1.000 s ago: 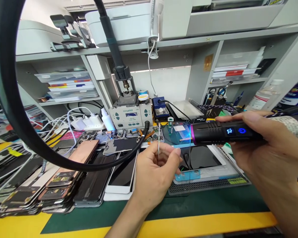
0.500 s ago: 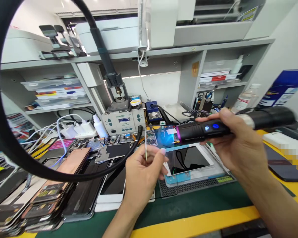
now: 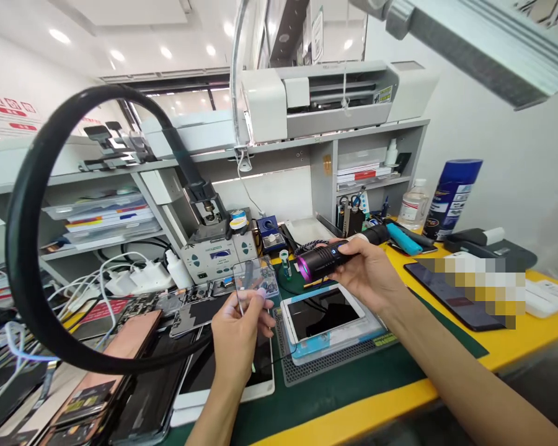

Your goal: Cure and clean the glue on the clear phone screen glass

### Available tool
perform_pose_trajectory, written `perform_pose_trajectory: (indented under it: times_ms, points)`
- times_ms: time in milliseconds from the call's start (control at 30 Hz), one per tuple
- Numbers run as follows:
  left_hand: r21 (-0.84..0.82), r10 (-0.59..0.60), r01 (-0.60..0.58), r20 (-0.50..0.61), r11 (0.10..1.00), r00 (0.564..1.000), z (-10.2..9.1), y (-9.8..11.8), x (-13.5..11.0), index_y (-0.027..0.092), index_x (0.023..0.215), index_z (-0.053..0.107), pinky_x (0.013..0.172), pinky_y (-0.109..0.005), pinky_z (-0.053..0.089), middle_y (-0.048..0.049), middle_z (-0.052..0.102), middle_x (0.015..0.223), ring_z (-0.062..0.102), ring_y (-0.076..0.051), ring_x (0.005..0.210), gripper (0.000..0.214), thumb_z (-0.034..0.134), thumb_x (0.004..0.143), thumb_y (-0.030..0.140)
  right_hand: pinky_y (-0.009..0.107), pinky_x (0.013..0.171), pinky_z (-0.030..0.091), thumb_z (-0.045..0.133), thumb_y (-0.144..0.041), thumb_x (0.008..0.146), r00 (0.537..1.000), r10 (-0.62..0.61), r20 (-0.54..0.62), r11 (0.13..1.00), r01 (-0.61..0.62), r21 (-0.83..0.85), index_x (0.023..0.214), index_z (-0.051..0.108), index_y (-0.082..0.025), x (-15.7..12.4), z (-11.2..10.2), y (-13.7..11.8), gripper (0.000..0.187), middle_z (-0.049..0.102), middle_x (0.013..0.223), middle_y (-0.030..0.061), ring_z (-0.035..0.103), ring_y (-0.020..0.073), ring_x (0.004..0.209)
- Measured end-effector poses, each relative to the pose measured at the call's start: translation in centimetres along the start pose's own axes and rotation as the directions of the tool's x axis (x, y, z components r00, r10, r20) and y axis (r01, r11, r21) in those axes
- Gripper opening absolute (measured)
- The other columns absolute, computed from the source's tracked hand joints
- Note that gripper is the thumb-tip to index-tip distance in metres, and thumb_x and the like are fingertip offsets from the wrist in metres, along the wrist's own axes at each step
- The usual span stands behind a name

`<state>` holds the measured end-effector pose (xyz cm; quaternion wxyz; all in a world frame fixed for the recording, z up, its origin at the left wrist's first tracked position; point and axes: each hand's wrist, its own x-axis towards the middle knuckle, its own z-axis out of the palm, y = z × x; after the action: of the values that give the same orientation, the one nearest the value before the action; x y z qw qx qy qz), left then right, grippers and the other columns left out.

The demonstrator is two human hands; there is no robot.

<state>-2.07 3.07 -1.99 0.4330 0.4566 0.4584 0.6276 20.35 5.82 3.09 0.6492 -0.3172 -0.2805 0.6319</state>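
Note:
My left hand (image 3: 242, 328) pinches a thin clear glass panel (image 3: 253, 272) by its lower edge and tilts it up. Through the panel the parts behind it show. A black flashlight (image 3: 323, 260) lies in the grip of my right hand (image 3: 369, 269), thumb by the small lit button. Its head has a purple ring and points left, a little apart from the panel. Below the flashlight, a white tablet (image 3: 325, 316) with a dark screen lies on a blue-and-white package on a perforated mat. Another white-framed tablet (image 3: 263, 365) is partly hidden behind my left hand.
A hot-air station (image 3: 218, 257) stands behind, its thick black hose (image 3: 16, 248) looping across the left. Opened phones (image 3: 125, 347) and cables crowd that side. Rightward are a dark phone (image 3: 446, 291), a blue can (image 3: 456, 198) and a clear bottle (image 3: 413, 204). A metal lamp (image 3: 483, 49) hangs above.
The flashlight has turned and drawn back from the panel, and the blue glow on the glass is gone. The panel, edge-on before, now shows its face. The camera view has tilted up.

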Motion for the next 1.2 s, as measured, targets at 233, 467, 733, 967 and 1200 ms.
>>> perform_pose_trajectory:
  times_ms: [233,467,733,967,1200]
  points:
    - [-0.021,0.049,-0.049,-0.026,0.999,0.998,-0.3,-0.2,0.4,0.015,0.078,0.065,0.04,-0.022,0.047,-0.003,0.072,0.067,0.058,-0.012,0.045,0.033,0.081,0.076,0.044,0.04,0.082,0.059,0.062,-0.037,0.098,0.999,0.014,-0.029,0.996,-0.011,0.085,0.123,0.062,-0.017,1.1,-1.0,-1.0,0.032,0.066,0.121,0.009,0.068,0.0208,0.098]
    - [-0.055,0.069,-0.072,-0.051,0.996,0.996,-0.4,-0.4,0.9,0.015,0.076,0.063,0.039,-0.022,0.046,-0.0026,0.07,0.068,0.059,-0.011,0.045,0.036,0.081,0.075,0.046,0.04,0.083,0.059,0.062,-0.035,0.098,0.998,0.014,0.059,0.992,-0.021,0.123,0.124,0.062,-0.018,1.9,-2.1,-0.7,0.031,0.065,0.123,0.0091,0.067,0.0208,0.099]
    - [-0.058,0.001,-0.004,-0.061,0.998,0.998,-0.9,-1.0,1.5,0.013,0.093,0.064,0.048,-0.023,0.05,-0.0011,0.067,0.08,0.06,-0.011,0.055,0.026,0.069,0.092,0.039,0.039,0.08,0.06,0.062,-0.037,0.098,0.978,0.131,0.162,0.989,-0.141,0.051,0.124,0.062,-0.017,2.0,-2.2,-0.6,0.032,0.066,0.119,0.0088,0.067,0.0206,0.097]
    - [-0.081,-0.141,0.142,0.011,0.987,0.99,-0.6,-0.8,1.5,0.016,0.126,0.061,0.083,-0.043,0.059,-0.0104,0.065,0.121,0.067,-0.023,0.099,0.036,0.062,0.097,0.037,0.027,0.06,0.057,0.061,-0.036,0.099,0.966,0.141,0.215,0.976,-0.1,-0.193,0.11,0.065,-0.015,-2.0,2.3,-1.4,0.024,0.068,0.095,0.0036,0.064,0.0116,0.068]
    - [-0.055,-0.176,0.178,0.038,0.983,0.984,-0.4,0.0,1.2,0.016,0.127,0.061,0.085,-0.044,0.059,-0.0107,0.065,0.123,0.067,-0.024,0.102,0.036,0.063,0.097,0.036,0.038,0.059,0.067,0.081,-0.04,0.077,0.901,0.088,0.425,0.915,0.095,-0.392,0.087,0.072,-0.02,-7.1,12.7,-2.6,0.024,0.074,0.088,0.0112,0.069,0.0233,0.067]
